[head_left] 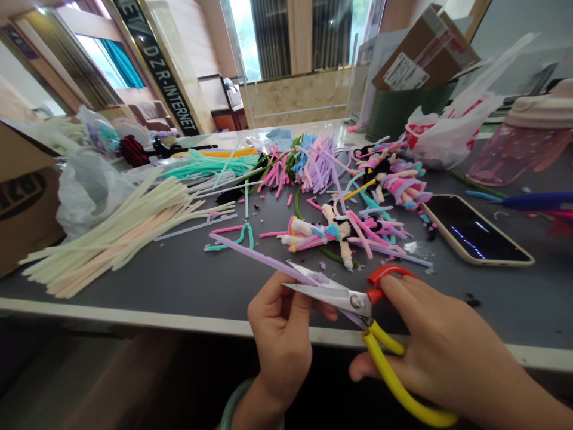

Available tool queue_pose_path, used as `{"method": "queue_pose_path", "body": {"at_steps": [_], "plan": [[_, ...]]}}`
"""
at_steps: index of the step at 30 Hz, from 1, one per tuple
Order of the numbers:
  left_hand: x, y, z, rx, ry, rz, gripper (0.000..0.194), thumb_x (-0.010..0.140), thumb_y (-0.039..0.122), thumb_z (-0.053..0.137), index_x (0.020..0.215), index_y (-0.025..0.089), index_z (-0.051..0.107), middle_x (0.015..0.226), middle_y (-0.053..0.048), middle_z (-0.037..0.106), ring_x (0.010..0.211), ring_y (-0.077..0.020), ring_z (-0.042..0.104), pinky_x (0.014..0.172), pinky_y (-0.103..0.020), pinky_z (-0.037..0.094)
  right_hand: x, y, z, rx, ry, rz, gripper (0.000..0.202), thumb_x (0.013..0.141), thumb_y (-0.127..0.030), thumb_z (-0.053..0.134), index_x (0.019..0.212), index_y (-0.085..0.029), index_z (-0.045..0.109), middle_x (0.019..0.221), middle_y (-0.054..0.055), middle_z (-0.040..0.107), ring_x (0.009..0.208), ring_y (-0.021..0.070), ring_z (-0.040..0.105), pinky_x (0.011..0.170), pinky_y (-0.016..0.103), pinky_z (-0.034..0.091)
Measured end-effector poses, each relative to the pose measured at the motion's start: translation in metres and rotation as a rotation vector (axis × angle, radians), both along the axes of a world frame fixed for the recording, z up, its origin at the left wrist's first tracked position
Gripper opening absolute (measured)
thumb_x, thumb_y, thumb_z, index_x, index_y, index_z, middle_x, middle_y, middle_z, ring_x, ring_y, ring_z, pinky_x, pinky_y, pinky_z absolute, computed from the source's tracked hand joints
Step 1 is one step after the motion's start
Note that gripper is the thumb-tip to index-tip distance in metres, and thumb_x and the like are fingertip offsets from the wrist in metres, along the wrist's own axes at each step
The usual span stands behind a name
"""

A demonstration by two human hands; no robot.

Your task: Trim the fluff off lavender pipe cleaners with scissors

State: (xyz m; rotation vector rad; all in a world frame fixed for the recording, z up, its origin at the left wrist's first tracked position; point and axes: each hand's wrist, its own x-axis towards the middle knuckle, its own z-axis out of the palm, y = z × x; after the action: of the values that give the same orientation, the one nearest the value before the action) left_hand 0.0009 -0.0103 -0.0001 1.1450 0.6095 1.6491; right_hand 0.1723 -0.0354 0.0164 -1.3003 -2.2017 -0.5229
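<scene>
My left hand (284,334) pinches a lilac pipe cleaner (255,255) that slants up to the left over the table's front edge. Around the red and yellow handles of a pair of scissors (353,301), my right hand (439,334) is closed. The scissor blades are parted and lie across the pipe cleaner beside my left fingertips, with bits of lilac fuzz on the upper blade. Just beyond the blades lies a small pipe-cleaner doll (320,233) in pink, cream and blue. A bent teal pipe cleaner (244,239) rests left of it.
Cream pipe cleaners (116,233) are piled at left, near a cardboard box (27,197). Bundled lilac stems (320,164) and more dolls (398,179) stand farther back. At right are a phone (477,230), a pink bottle (505,149), blue-handled pliers (537,201) and a plastic bag (452,134).
</scene>
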Motion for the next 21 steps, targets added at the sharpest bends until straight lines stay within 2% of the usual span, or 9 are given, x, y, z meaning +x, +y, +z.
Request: {"method": "queue_pose_path", "body": {"at_steps": [8, 16, 21], "plan": [[-0.0005, 0.0008, -0.0006, -0.009, 0.069, 0.065, 0.014, 0.093, 0.018, 0.064, 0.080, 0.020, 0.070, 0.058, 0.004, 0.067, 0.048, -0.0098, 0.061, 0.052, -0.019, 0.054, -0.0005, -0.0001, 0.0013, -0.020, 0.044, 0.014, 0.065, 0.086, -0.082, 0.030, 0.084, -0.019, 0.049, 0.059, 0.003, 0.061, 0.045, 0.0183, 0.061, 0.040, 0.028, 0.046], [0.0000, 0.0020, -0.0010, -0.006, 0.065, 0.057, 0.015, 0.093, 0.019, 0.064, 0.079, 0.020, 0.070, 0.058, 0.004, 0.067, 0.048, -0.0109, 0.063, 0.052, -0.020, 0.054, 0.0006, 0.0001, 0.0023, -0.043, 0.086, 0.035, 0.067, 0.085, -0.082, 0.034, 0.087, -0.017, 0.051, 0.060, 0.004, 0.063, 0.044, 0.0170, 0.062, 0.040, 0.027, 0.046], [0.0003, 0.0028, 0.0004, 0.005, 0.012, 0.016, 0.016, 0.093, 0.015, 0.064, 0.080, 0.021, 0.072, 0.062, 0.005, 0.069, 0.051, -0.0086, 0.065, 0.054, -0.016, 0.055, 0.0003, -0.0001, 0.0027, -0.048, 0.068, 0.037, 0.065, 0.086, -0.081, 0.032, 0.085, -0.019, 0.050, 0.058, 0.003, 0.062, 0.043, 0.0166, 0.061, 0.039, 0.026, 0.046]]}}
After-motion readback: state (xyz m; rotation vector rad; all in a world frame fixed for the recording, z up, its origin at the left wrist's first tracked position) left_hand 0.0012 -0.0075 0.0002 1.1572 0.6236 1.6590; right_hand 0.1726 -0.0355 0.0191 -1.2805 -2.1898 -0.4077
